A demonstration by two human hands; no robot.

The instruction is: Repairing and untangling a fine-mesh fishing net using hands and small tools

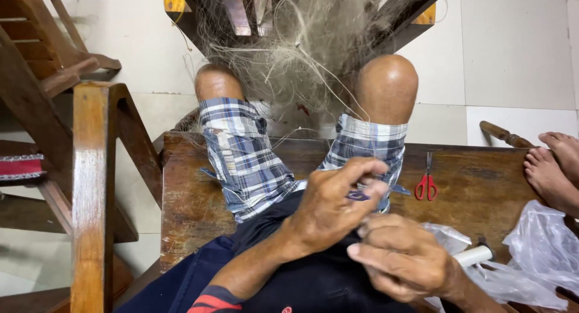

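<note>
— Where are the hands?

— Both meet over the lap, near the front edge of the wooden bench [199, 192]. The left hand [329, 207] is curled narrow, thumb and fingertips pinched on a small dark purple object [358, 195]; what it is I cannot tell. The right hand [401, 259] lies just below it, fingers bent loosely inward, its thumb near that same object. Whether it grips anything is hidden.

— And the net?

— The tangled fishing net [289, 53] hangs between the knees, beyond the bench's far edge, with loose strands trailing down onto the checked shorts [247, 162].

— Any open room?

— Bare bench shows left of the legs, up to the wooden armrest [90, 186]. On the right, red-handled scissors [426, 181] lie near the far edge, apart from the hands. Crumpled clear plastic bags [537, 246] and a white cylinder [474, 256] crowd the right end, where another person's bare feet [555, 168] rest.
</note>
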